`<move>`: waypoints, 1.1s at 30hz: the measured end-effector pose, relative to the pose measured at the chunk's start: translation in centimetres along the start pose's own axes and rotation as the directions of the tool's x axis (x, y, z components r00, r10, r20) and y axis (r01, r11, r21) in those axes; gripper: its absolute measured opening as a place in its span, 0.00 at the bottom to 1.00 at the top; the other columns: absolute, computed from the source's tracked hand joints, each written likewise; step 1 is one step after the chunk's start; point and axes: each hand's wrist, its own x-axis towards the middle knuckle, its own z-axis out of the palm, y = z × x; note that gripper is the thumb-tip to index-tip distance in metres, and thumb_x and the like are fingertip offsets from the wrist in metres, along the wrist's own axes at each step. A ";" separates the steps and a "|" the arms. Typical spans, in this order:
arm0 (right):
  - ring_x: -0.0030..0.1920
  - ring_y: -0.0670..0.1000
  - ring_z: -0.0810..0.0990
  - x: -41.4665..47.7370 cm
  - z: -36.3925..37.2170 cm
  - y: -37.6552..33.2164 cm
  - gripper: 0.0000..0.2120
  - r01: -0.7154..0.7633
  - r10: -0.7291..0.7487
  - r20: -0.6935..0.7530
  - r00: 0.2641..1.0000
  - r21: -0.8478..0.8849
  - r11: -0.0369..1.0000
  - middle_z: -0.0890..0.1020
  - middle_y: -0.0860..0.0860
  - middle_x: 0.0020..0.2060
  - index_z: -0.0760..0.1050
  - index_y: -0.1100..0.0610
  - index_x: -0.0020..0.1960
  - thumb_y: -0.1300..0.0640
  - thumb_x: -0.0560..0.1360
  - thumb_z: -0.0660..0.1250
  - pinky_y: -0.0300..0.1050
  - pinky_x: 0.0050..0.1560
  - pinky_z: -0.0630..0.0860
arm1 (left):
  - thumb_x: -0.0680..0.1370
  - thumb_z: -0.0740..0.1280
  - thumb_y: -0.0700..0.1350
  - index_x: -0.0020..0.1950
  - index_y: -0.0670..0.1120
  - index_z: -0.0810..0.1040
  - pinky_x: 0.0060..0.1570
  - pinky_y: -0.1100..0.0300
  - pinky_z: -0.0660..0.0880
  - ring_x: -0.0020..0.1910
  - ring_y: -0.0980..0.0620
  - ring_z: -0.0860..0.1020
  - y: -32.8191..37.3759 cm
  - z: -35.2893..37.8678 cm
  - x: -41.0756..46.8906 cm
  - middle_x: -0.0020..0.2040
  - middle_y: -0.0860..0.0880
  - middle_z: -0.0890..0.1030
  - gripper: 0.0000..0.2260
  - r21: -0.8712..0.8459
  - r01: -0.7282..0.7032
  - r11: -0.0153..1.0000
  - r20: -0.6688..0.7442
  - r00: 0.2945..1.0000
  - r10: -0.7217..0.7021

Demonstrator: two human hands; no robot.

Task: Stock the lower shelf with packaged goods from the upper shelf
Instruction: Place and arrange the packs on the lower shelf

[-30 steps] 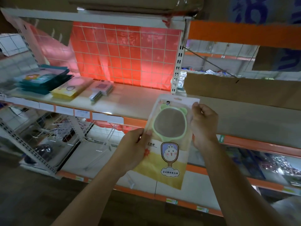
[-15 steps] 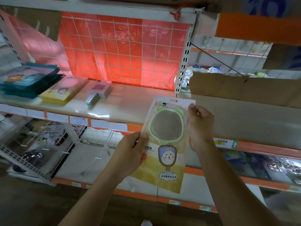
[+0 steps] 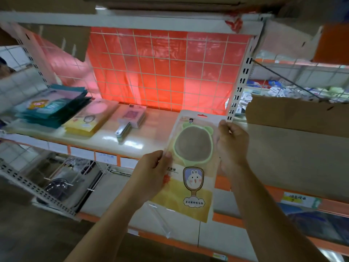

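Both hands, left point(image 3: 151, 173) and right point(image 3: 231, 146), pinching packaged mirror point(image 3: 192, 163), green-rimmed, apparently bear-eared, yellow card

Upper shelf point(image 3: 162, 127), left of post point(image 3: 240, 86): bare board as far as small stack point(image 3: 132, 119); held pack point(image 3: 196, 197) hangs in front of this gap. Further left of post: yellow packs point(image 3: 90, 120), teal packs point(image 3: 54, 110), side by side. Back, left of post: grid panel point(image 3: 160, 70). Right of post: cardboard point(image 3: 294, 114). Below post, leftward: lower shelf point(image 3: 111, 195) bare, hooks point(image 3: 62, 167) far left

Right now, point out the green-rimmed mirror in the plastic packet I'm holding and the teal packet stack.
green-rimmed mirror packet point(image 3: 193, 146), head view, mirror face
teal packet stack point(image 3: 48, 108), head view, top packet
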 end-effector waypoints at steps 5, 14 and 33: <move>0.31 0.53 0.61 0.2 2.5 0.1 0.19 -0.022 0.022 -0.012 1.000 -0.023 1.000 0.64 0.58 0.26 0.66 0.61 0.32 0.47 0.73 0.62 0.49 0.35 0.62 | 0.82 0.58 0.50 0.34 0.44 0.66 0.24 0.64 0.62 0.25 0.54 0.64 -0.9 -1.6 1.4 0.28 0.49 0.64 0.17 -0.030 0.025 0.999 0.000 1.000 -0.025; 0.30 0.53 0.63 -3.2 7.7 -1.0 0.22 -0.029 0.026 -0.070 0.997 -0.042 0.999 0.66 0.59 0.27 0.66 0.67 0.31 0.56 0.80 0.63 0.45 0.34 0.62 | 0.81 0.59 0.49 0.33 0.45 0.65 0.29 0.57 0.61 0.26 0.53 0.63 -3.5 -7.9 2.7 0.27 0.52 0.63 0.18 -0.058 0.029 0.998 0.054 0.998 -0.026; 0.29 0.51 0.60 -9.2 20.8 -3.3 0.24 -0.187 0.178 -0.115 0.977 -0.070 0.980 0.63 0.56 0.27 0.65 0.69 0.31 0.54 0.79 0.63 0.42 0.30 0.57 | 0.81 0.59 0.50 0.35 0.43 0.68 0.31 0.55 0.58 0.28 0.52 0.62 -8.8 -21.7 5.1 0.26 0.53 0.63 0.17 -0.092 -0.001 0.996 0.119 0.993 0.012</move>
